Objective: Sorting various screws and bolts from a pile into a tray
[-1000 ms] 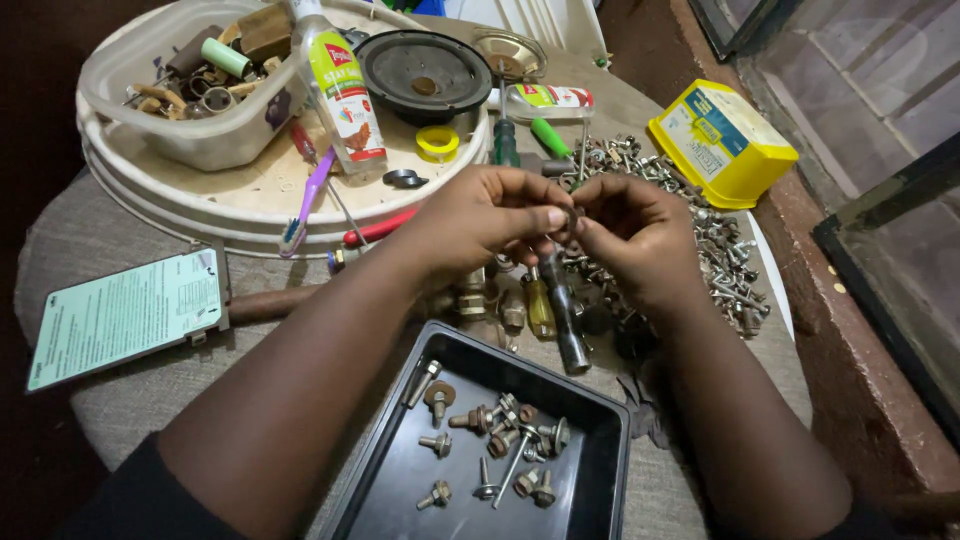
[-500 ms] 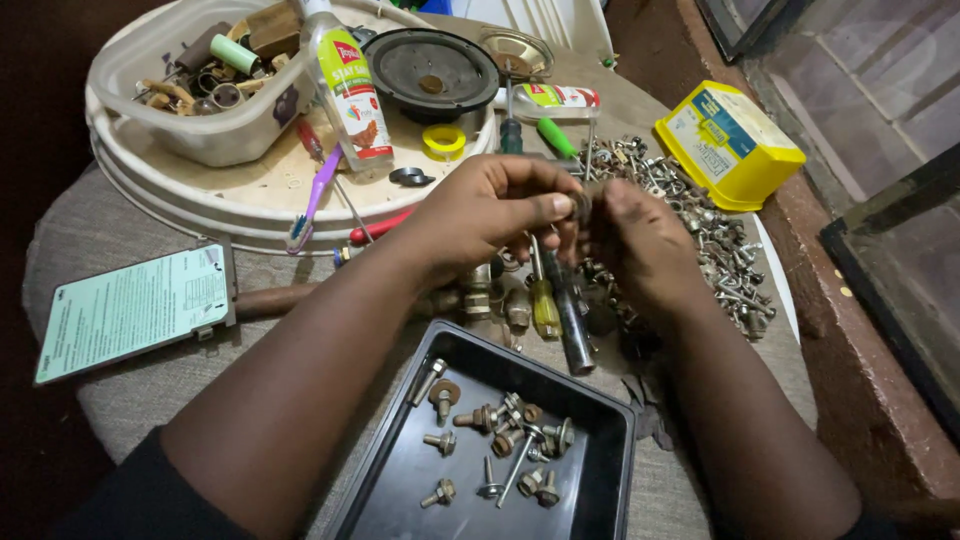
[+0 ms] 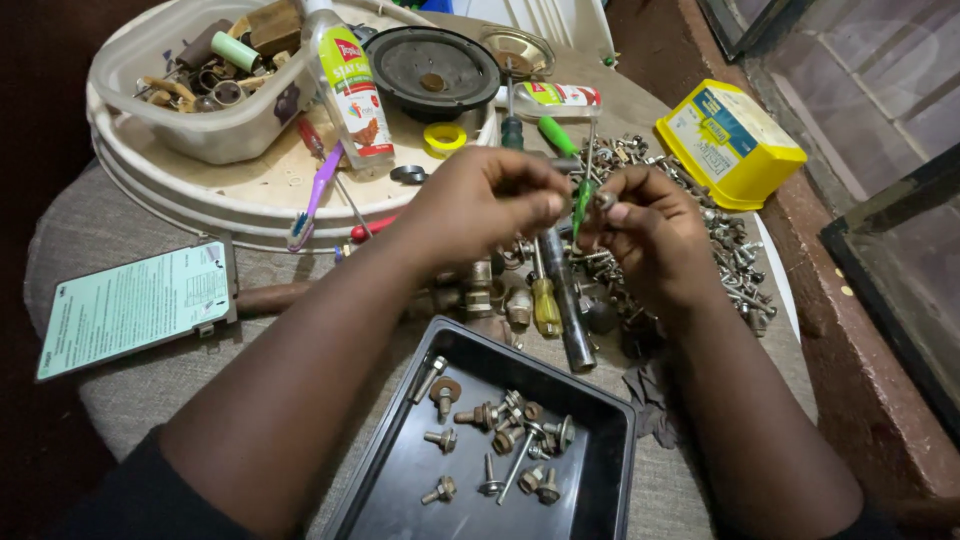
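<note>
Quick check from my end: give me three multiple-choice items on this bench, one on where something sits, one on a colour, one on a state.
1. Where is the black tray?
A. Nearest the person, below the hands
B. On the white lid
C. Beside the yellow box

2. What colour is the box at the far right?
A. Red
B. Yellow
C. Green

3. How are the left hand and right hand?
A. Flat on the table
B. Both in the tray
C. Raised, fingertips pinching small parts

Answers:
1 A, the tray lies at the near edge.
2 B, its lid and sides are yellow.
3 C, both hands are above the pile of screws.
</note>
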